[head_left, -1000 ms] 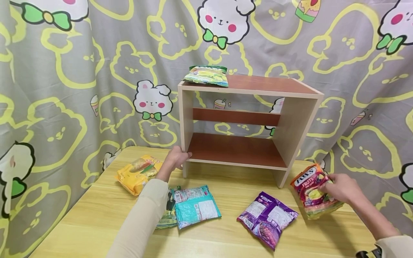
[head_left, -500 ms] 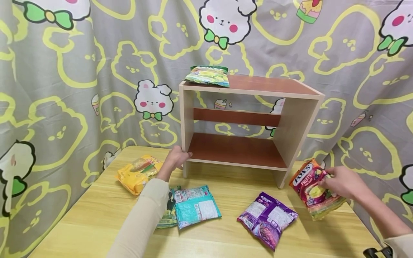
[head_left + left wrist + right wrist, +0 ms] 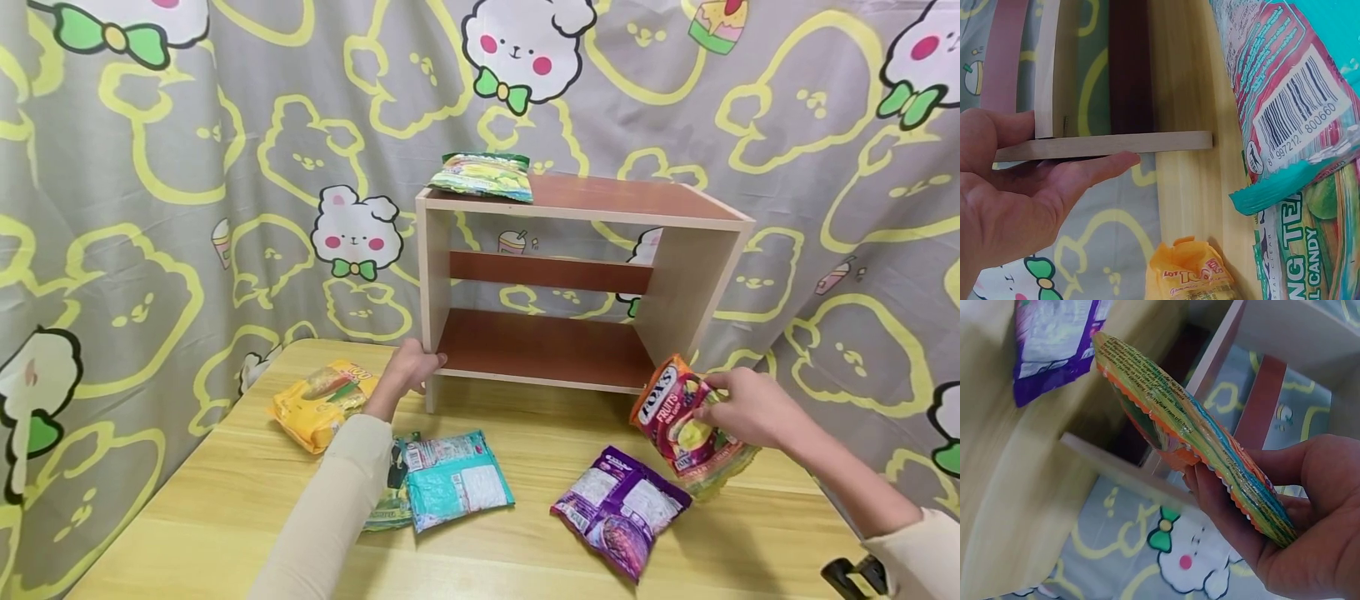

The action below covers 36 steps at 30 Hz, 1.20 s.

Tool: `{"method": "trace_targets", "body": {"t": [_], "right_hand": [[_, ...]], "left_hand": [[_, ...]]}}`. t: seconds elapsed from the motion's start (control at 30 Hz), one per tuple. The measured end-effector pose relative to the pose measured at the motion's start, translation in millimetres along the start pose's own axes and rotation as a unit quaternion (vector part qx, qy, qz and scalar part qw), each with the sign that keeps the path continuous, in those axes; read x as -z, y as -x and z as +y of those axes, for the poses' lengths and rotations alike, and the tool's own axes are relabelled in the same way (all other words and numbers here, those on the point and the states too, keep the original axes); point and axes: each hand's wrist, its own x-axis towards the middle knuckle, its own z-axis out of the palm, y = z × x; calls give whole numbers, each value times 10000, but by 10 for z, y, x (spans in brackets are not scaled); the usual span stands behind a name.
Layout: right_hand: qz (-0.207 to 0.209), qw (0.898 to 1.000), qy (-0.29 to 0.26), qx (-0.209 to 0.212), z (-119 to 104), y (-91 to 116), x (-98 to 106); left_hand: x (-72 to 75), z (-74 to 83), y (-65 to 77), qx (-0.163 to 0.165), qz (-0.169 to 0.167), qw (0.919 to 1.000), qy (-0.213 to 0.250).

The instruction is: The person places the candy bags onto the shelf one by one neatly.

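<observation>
My right hand pinches a red and orange FOX'S fruits candy bag between thumb and fingers, raised in front of the shelf's right leg. In the right wrist view the candy bag appears nearly edge-on, its striped back showing. My left hand grips the left side panel of a small wooden shelf, thumb on the front edge. Seen from the left wrist, the left hand has its thumb and fingers on either side of that panel. A green candy bag lies on the shelf's top left.
A purple candy bag lies on the table below the right hand. Left of it, a teal bag overlaps a green candy bag. A yellow bag sits beyond the left forearm. A patterned curtain hangs behind.
My right hand first lifts the FOX'S candy bag slightly, then carries it left, across the shelf's right leg and towards the purple bag. My left hand stays on the shelf panel.
</observation>
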Motion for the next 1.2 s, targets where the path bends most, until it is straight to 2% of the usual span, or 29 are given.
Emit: {"method": "trace_targets", "body": {"t": [0.2, 0.47, 0.77, 0.97, 1.2], "right_hand": [[158, 9997, -52, 178, -269, -114, -55], [-7, 9986, -378, 374, -664, -235, -189], [-114, 9977, -494, 448, -1060, -344, -208], [-125, 9966, -590, 570, -1307, -414, -112], [-96, 9964, -661, 522, -1510, -508, 167]], "left_hand": [[-5, -7, -25, 29, -14, 10000, -55], [-16, -14, -32, 74, 26, 9999, -151], [-16, -4, -39, 48, 44, 9996, -277], [-6, -12, -22, 50, 89, 9994, -318], [2, -13, -2, -14, 59, 9996, -270]]}}
